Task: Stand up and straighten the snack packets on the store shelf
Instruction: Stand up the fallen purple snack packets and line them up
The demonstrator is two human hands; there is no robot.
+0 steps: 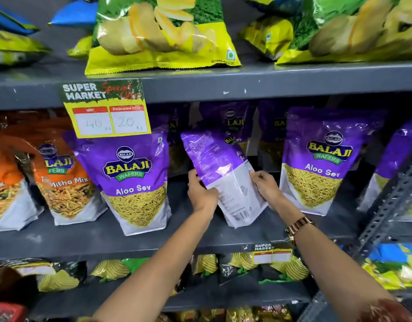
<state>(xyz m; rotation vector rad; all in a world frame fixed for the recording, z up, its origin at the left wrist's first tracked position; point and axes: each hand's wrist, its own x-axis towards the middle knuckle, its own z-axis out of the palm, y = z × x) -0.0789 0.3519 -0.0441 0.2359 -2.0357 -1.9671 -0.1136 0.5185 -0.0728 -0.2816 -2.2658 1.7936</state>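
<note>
A purple and white Aloo Sev packet (221, 168) is tilted to the left on the middle shelf (154, 238), its back side facing me. My left hand (201, 194) grips its left edge. My right hand (266, 187), with a watch on the wrist, grips its right edge. Two more purple Aloo Sev packets stand upright, one on the left (135, 180) and one on the right (325, 161). Others stand in the row behind (235, 124).
Orange Mitha Mix packets (65, 182) stand at the left of the same shelf. Green and yellow chip bags (161, 33) lie on the shelf above, with a yellow price tag (107, 112) hanging from its edge. A perforated metal upright (390, 201) is at the right. More bags fill the lower shelf.
</note>
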